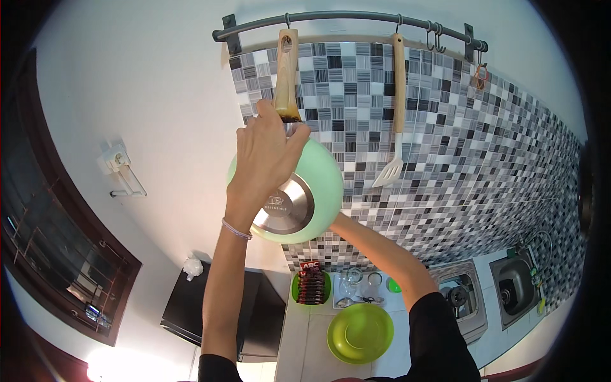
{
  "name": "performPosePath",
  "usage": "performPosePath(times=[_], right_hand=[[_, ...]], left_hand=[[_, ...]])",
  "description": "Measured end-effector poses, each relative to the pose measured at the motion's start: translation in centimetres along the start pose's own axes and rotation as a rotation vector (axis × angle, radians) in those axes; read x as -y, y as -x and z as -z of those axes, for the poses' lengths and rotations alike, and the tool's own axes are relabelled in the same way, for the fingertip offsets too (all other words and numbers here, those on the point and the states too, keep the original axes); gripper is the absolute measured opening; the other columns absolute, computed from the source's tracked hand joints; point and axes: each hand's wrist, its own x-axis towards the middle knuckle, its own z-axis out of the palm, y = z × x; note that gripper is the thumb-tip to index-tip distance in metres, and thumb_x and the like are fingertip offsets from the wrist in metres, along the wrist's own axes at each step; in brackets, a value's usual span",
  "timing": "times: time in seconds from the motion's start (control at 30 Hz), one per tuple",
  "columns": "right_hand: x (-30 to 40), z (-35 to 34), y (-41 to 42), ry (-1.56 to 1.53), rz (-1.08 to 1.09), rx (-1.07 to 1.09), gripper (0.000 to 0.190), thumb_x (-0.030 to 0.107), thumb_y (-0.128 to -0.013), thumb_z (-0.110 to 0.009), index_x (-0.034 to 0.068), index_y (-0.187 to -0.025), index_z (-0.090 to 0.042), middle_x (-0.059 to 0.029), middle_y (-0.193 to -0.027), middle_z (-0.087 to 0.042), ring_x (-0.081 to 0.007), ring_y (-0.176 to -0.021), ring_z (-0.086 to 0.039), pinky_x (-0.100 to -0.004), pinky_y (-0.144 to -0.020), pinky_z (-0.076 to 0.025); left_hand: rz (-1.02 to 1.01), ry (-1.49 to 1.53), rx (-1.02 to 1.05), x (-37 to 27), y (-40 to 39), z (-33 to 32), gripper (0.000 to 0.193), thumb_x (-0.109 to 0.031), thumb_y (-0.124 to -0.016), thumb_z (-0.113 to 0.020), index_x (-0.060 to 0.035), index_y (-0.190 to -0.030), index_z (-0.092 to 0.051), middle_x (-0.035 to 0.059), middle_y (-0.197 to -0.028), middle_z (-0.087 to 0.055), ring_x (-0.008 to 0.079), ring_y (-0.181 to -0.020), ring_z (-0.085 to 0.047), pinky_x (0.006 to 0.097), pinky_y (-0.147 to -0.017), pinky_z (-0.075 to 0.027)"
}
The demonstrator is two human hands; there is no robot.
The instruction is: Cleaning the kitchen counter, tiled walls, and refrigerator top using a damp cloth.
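Observation:
A mint-green frying pan (325, 186) is upright against the tiled wall, its steel base facing me. Its wooden handle (286, 71) points up, scorched at the lower end. The handle's top meets an S-hook (288, 20) on the dark wall rail (343, 15); whether the hook passes through the hole is unclear. My left hand (267, 148) grips the neck where handle and pan join, thumb on the right side. My right forearm (377, 243) reaches behind the pan, which hides my right hand. To the right hangs a slotted turner (399, 86) with a wooden handle.
Below are a green plate (360, 353), a green tray (295, 291) of sachets, and a white tray (340, 293) with glassware and spoons. A stove (470, 320) and a sink (518, 305) lie right. A black refrigerator (200, 305) stands left, under a wall socket (116, 158).

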Motion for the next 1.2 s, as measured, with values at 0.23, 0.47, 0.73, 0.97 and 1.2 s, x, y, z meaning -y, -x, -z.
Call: performPosePath(times=[0.23,0.47,0.73,0.97,1.2], right_hand=[[2.1,-1.3,8.5,-0.258,0.106,0.271,0.047,0.032,-0.102,-0.052,0.012,-0.145,-0.054,-0.0076,-0.152,-0.05,-0.0206,-0.146,-0.041,-0.0469,-0.126,-0.028],[-2.9,4.3,14.8,0.06,0.068,0.103,0.045,0.043,-0.099,-0.054,0.025,-0.14,-0.06,-0.0021,-0.162,-0.038,-0.0198,-0.153,-0.03,-0.0503,-0.131,-0.008],[-7.5,5.3,25.8,0.034,-0.208,0.215,0.039,0.04,-0.104,-0.054,0.032,-0.142,-0.061,-0.0046,-0.165,-0.034,-0.0218,-0.153,-0.03,-0.0535,-0.127,-0.013],[-8.7,4.9,28.9,0.024,-0.431,0.029,0.045,0.037,-0.107,-0.047,0.022,-0.149,-0.058,-0.0143,-0.153,-0.049,-0.0314,-0.144,-0.045,-0.0572,-0.122,-0.026],[-8.7,4.8,28.7,0.054,-0.415,-0.031,0.044,0.037,-0.108,-0.044,0.022,-0.146,-0.061,-0.0119,-0.154,-0.048,-0.03,-0.144,-0.045,-0.0557,-0.124,-0.025]], left_hand=[[-0.014,-0.01,-0.074,1.1,-0.6,-2.4,0.042,-0.03,-0.089,-0.065,0.0074,-0.101,-0.049,0.0271,-0.081,-0.066,0.0424,-0.078,-0.066,0.0504,-0.079,-0.048],[-0.028,0.0,-0.127,1.7,-1.2,-4.2,0.041,-0.029,-0.088,-0.065,0.0054,-0.102,-0.048,0.024,-0.081,-0.064,0.0388,-0.081,-0.062,0.0515,-0.082,-0.041],[-0.016,0.04,-0.153,2.0,-1.5,-5.7,0.041,-0.029,-0.089,-0.065,0.0051,-0.104,-0.048,0.0238,-0.083,-0.064,0.0389,-0.083,-0.062,0.0521,-0.084,-0.041],[-0.05,0.036,-0.195,2.2,-1.9,-6.6,0.045,-0.031,-0.091,-0.067,0.0071,-0.104,-0.047,0.0241,-0.087,-0.072,0.0365,-0.081,-0.072,0.0464,-0.077,-0.054],[0.0,0.129,-0.179,1.9,-2.0,-7.0,0.046,-0.031,-0.089,-0.069,0.0058,-0.106,-0.047,0.0173,-0.083,-0.072,0.0343,-0.089,-0.062,0.0496,-0.09,-0.04]])
